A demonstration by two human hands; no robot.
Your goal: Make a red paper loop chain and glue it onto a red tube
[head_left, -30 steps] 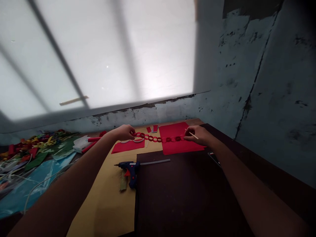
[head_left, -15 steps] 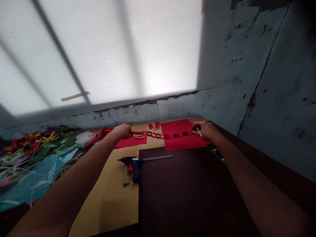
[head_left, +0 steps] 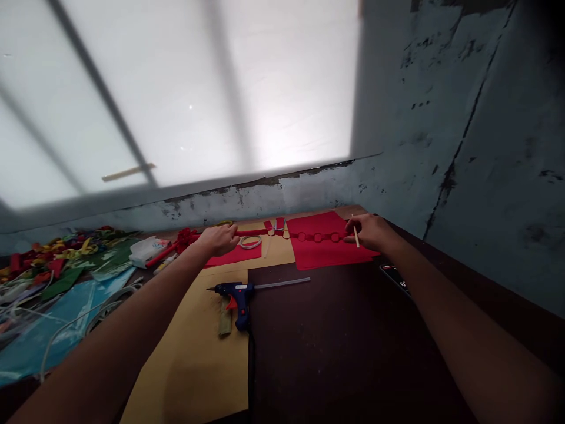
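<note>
A red paper chain (head_left: 318, 237) of round links stretches between my hands, over a red sheet. My right hand (head_left: 368, 231) is closed in a pinch at the chain's right end, with a thin pale wooden stick (head_left: 356, 232) between the fingers. At the left, my left hand (head_left: 217, 239) lies palm down with its fingers stretched out, beside a red rod-like piece (head_left: 252, 232) near the chain's left end. Whether its fingertips touch that piece is hard to see. A roll of tape (head_left: 251, 242) lies just right of my left hand.
A blue glue gun (head_left: 238, 294) with a clear glue stick rests at the centre, over tan paper (head_left: 198, 365). Red sheets (head_left: 326, 256) lie at the back. A phone (head_left: 392, 277) is by my right forearm. Colourful scraps (head_left: 57, 253) and cables (head_left: 106, 306) crowd the left.
My left hand has loosened from a grip on the red piece to stretched fingers. The chain's links are more spread out and turned. My right hand keeps its pinch, the stick now more upright.
</note>
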